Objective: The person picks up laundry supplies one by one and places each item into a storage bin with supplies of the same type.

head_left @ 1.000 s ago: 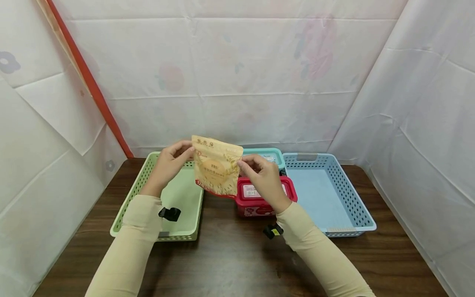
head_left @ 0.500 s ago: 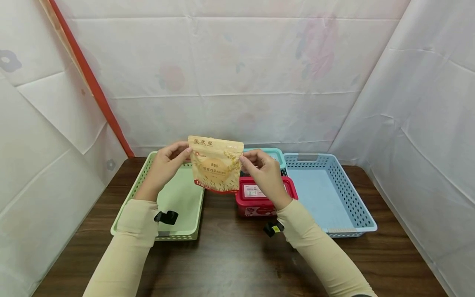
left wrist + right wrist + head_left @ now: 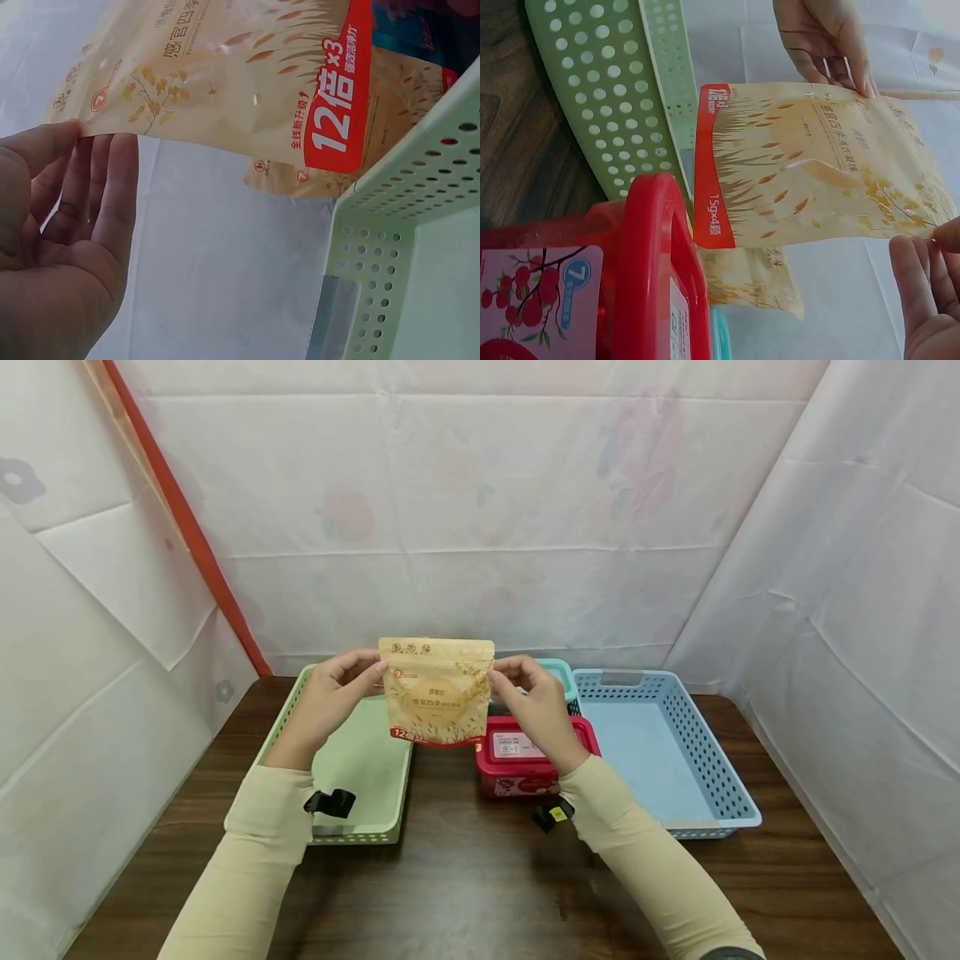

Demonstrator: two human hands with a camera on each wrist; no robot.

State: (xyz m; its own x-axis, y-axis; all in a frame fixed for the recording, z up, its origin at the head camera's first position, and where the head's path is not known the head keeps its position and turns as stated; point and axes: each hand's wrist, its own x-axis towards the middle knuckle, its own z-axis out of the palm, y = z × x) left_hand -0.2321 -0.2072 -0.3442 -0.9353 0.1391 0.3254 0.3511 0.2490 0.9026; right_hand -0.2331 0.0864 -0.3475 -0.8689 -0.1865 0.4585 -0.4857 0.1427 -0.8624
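Observation:
In the head view both hands hold up a flat, pale yellow pouch [image 3: 437, 693] with a red bottom band, its printed front facing me. My left hand [image 3: 328, 700] pinches its upper left edge between thumb and fingers. At the upper right edge, my right hand [image 3: 534, 703] pinches it in the same way. Both wrist views show a second yellow pouch [image 3: 751, 276] of similar look behind the held one, hidden in the head view. Below and right of the held pouch stands a red lidded tub [image 3: 517, 781], partly covered by my right hand.
A green perforated basket [image 3: 356, 777] sits on the left, under my left arm. On the right lies a blue perforated basket [image 3: 637, 743]. A teal-lidded box [image 3: 558, 672] stands behind the red tub. White fabric [image 3: 480, 510] hangs behind the brown wooden table [image 3: 465, 877].
The pouch has turned from tilted to nearly level, its bottom edge rising a little. My left hand has shifted slightly left; my right hand has risen slightly. The baskets and tub stay put.

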